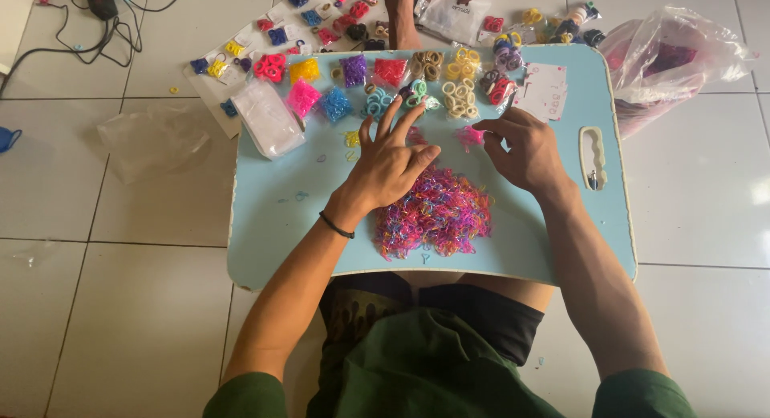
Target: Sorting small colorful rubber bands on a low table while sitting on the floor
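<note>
The left grip (391, 160) is wide, fingers spread and palm down, resting on the far left edge of the heap of small rubber bands (437, 213) that lies in the middle of the pale blue table (273, 225); it holds nothing that I can see. The bands look feather-light, soft and stretchy, and likely to tangle and cling together, so a fingertip pinch on a few loops at the heap's edge should serve better than a scoop. The left forearm comes in from the near left, with a dark band at the wrist. To the right, the right grip (521, 149) is narrow, thumb and fingers closed on a small pink tuft of bands (470, 135) just beyond the heap, wrist bent inward. Sorted colour bunches (385, 73) line the far edge.
</note>
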